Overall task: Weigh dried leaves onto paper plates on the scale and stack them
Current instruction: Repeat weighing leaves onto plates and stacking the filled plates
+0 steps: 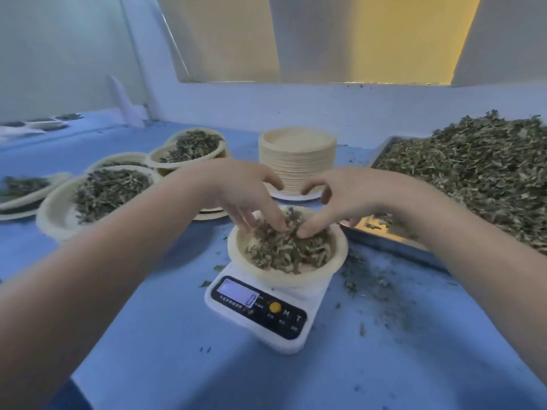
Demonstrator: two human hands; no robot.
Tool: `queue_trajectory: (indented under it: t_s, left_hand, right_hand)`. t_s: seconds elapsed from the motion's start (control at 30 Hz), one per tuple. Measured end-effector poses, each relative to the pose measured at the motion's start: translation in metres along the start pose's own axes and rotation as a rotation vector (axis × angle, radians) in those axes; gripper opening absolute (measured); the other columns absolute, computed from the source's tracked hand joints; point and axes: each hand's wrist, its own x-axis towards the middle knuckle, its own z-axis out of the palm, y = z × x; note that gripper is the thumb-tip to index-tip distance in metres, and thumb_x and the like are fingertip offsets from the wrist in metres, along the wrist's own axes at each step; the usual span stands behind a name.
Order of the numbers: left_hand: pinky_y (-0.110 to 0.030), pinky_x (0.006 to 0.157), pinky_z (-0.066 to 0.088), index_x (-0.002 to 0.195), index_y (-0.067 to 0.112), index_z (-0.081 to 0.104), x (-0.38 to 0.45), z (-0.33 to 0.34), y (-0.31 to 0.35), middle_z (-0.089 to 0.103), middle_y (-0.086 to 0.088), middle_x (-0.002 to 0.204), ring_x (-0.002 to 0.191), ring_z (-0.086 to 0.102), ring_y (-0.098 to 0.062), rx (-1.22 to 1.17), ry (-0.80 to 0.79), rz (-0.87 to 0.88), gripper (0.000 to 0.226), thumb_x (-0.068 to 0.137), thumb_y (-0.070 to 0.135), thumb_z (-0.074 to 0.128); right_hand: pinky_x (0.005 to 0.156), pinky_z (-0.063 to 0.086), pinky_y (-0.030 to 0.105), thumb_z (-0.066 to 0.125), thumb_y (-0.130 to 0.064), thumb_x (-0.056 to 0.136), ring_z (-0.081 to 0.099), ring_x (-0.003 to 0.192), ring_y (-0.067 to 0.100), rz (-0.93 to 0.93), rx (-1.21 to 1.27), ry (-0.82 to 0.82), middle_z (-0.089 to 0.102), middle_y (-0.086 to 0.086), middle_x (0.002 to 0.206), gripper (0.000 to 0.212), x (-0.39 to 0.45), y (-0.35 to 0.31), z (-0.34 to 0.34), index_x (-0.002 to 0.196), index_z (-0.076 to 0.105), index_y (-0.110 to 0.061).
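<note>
Head view: your tall stack of empty cream paper plates (297, 161) stands just behind the white digital kitchen scale (263, 309), at the back of the blue table (165, 335). To your left, filled cream plates of dried leaves (97, 199) sit overlapping one another, some stacked. To your right, a metal tray (393, 238) carries a big heap of loose dried green leaves (473, 170); its near corner lies just beside the scale. Leaf crumbs (373, 279) are scattered on the table between scale and tray.

Open blue surface lies in front of the scale toward you. The left plates and the tray hem the scale in on both sides.

The cream paper plate holding a mound of dried leaves (287, 250) rests on the scale platform, above the display, whose reading is too blurred to tell.

Your left hand (248, 196) reaches in from the left, fingers spread and pointing down, tips in the leaves. Your right hand (340, 199) comes from the right, fingers loosely curled, tips touching the mound. Whether either pinches any leaves you cannot tell.
</note>
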Motion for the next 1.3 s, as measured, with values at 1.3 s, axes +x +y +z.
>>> queue_trajectory:
  t_s: [1.3]
  left_hand:
    - [-0.032, 0.085, 0.050, 0.090, 0.027, 0.070, 0.022, 0.033, -0.046, 0.066, 0.000, 0.094, 0.082, 0.059, -0.011, -0.439, 0.583, 0.253, 0.021, 0.082, 0.009, 0.063]
  right_hand:
    - [0.069, 0.035, 0.010, 0.061, -0.070, 0.068, 0.052, 0.084, -0.012, -0.235, 0.119, 0.162, 0.063, -0.020, 0.102, 0.054, 0.006, 0.006, 0.035, 0.116, 0.059, -0.047]
